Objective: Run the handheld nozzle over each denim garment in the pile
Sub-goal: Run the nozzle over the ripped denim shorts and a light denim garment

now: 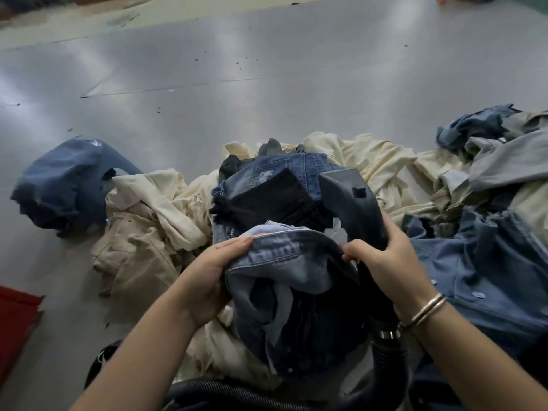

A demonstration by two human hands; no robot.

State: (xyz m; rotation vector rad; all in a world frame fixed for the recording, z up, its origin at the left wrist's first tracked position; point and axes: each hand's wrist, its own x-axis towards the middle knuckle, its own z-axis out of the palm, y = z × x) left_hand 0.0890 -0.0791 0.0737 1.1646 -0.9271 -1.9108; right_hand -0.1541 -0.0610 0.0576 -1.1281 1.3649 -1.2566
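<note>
A light-blue denim garment (284, 277) is bunched up in front of me over the pile. My left hand (207, 277) grips its left edge at the waistband. My right hand (382, 256) wraps around the dark grey handheld nozzle (350, 197) and also pinches the garment's right edge. The nozzle's wide head points away from me over a darker ripped denim piece (267, 179). Its ribbed black hose (385, 357) runs down under my right wrist.
Cream garments (154, 226) spread left and behind. More blue denim (474, 277) lies at the right, grey-blue pieces (489, 137) at the far right. A separate dark-blue denim bundle (65, 185) sits at the left on the grey metal table (267, 69). A red object (14, 318) is at the lower left.
</note>
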